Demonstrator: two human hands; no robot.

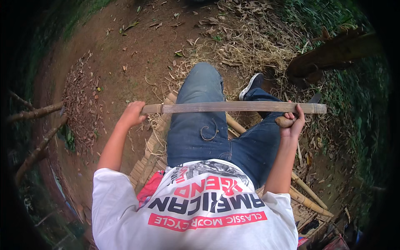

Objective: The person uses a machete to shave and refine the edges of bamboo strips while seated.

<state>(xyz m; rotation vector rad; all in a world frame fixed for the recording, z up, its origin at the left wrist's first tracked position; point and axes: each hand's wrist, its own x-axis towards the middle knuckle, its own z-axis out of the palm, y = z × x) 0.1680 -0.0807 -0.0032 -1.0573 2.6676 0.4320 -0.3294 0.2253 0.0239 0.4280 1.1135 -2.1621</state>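
Note:
A long, flat bamboo strip (216,107) stretches level above my thighs, with a joint ring near each end. My left hand (133,114) is closed around its left end. Near the other end, my right hand (294,123) steadies the strip with its fingers and also grips the rounded wooden handle of a knife (284,121). A dark blade tip shows just beyond the strip's far edge; the strip and my fingers hide the rest of the blade. One thin curled shaving (209,132) lies on my jeans.
I sit on a bamboo slat bench (146,160) with poles (310,200) at its right. Beyond my legs, pale shavings (254,52) heap on the dirt. A thick wooden post (333,54) stands far right; branches (37,112) jut in at left.

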